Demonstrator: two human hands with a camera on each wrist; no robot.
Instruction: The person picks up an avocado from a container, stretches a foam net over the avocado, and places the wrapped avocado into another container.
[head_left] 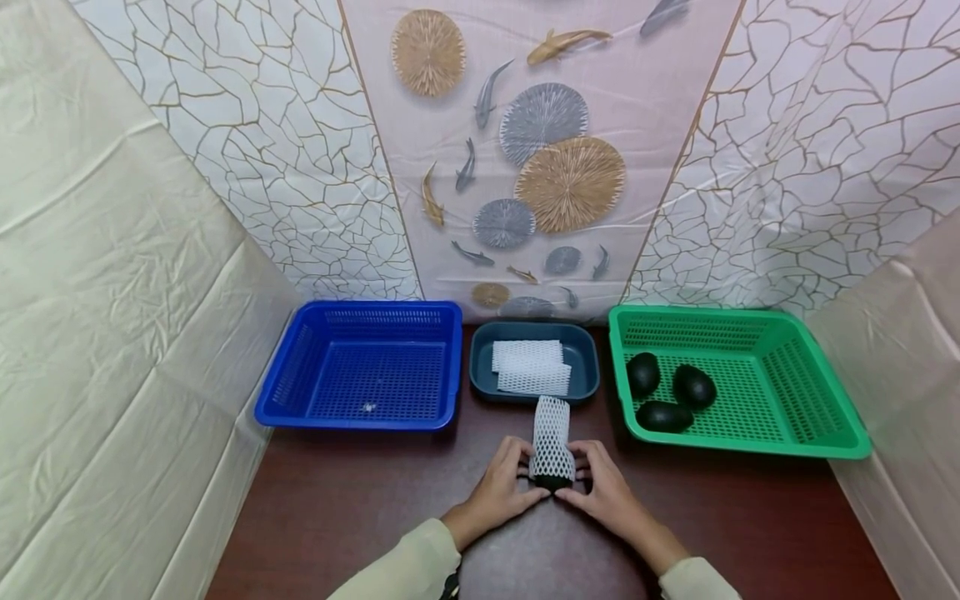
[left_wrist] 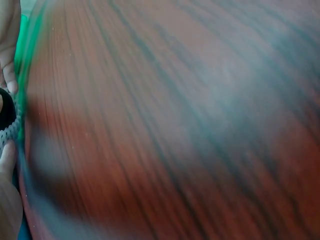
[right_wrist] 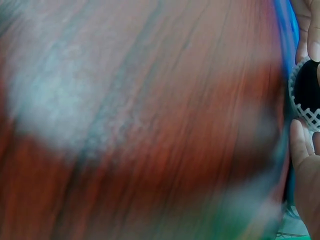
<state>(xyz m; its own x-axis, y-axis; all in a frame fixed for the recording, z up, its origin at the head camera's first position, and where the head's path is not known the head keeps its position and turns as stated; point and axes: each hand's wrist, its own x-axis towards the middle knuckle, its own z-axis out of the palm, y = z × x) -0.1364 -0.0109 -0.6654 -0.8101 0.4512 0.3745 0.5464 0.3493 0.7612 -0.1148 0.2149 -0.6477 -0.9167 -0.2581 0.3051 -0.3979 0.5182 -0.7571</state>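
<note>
A white foam net sleeve [head_left: 552, 435] lies over a dark avocado [head_left: 553, 482], whose bare end faces me. My left hand [head_left: 501, 486] holds the near end from the left, fingers curled along the net and thumb at the avocado. On the opposite side, my right hand [head_left: 606, 492] grips it the same way, the two thumbs nearly meeting. The far part of the sleeve stretches flat toward the tray. Both wrist views catch the avocado [right_wrist: 306, 87] in the net's opening only at the frame edge.
A dark teal tray [head_left: 480, 387] at the back centre contains more foam net sleeves [head_left: 534, 379]. On its left stands a blue basket [head_left: 360, 423] with a small white scrap inside. To the right, a green basket [head_left: 750, 448] contains three dark avocados [head_left: 694, 387].
</note>
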